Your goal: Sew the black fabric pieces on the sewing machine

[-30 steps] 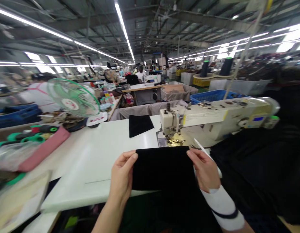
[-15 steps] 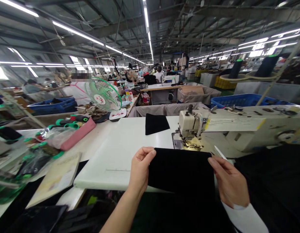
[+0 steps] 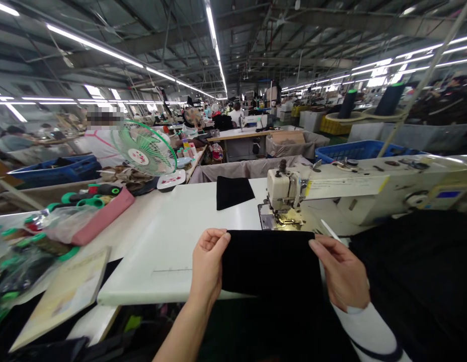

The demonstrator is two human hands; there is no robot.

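So I'm standing in this huge sewing hall, dark roof (image 3: 312,30) overhead. Biggest thing up close is a white worktable (image 3: 161,241), with a heap of black fabric (image 3: 410,271) at its right. The off-white sewing machine (image 3: 364,206) sits on the table's right half, and there's a blue basket (image 3: 342,153) behind it. Off to the left is a green fan (image 3: 143,151).

Next size down is the black cloth (image 3: 269,261) everyone would look at: it's right at the table's near edge, just in front of the needle area, top edge pulled pretty straight. A pink container (image 3: 103,217) and a pale booklet (image 3: 63,296) lie further left. A smaller black piece (image 3: 234,193) is flat on the tabletop, left of the machine head.

Hands: the left hand (image 3: 209,261) has the cloth's top left corner, the right hand (image 3: 342,269) the top right, both in a narrow thumb-and-finger pinch. Tiniest bit: a slim white thing (image 3: 330,230) beyond the right hand, partly hidden, can't tell what.
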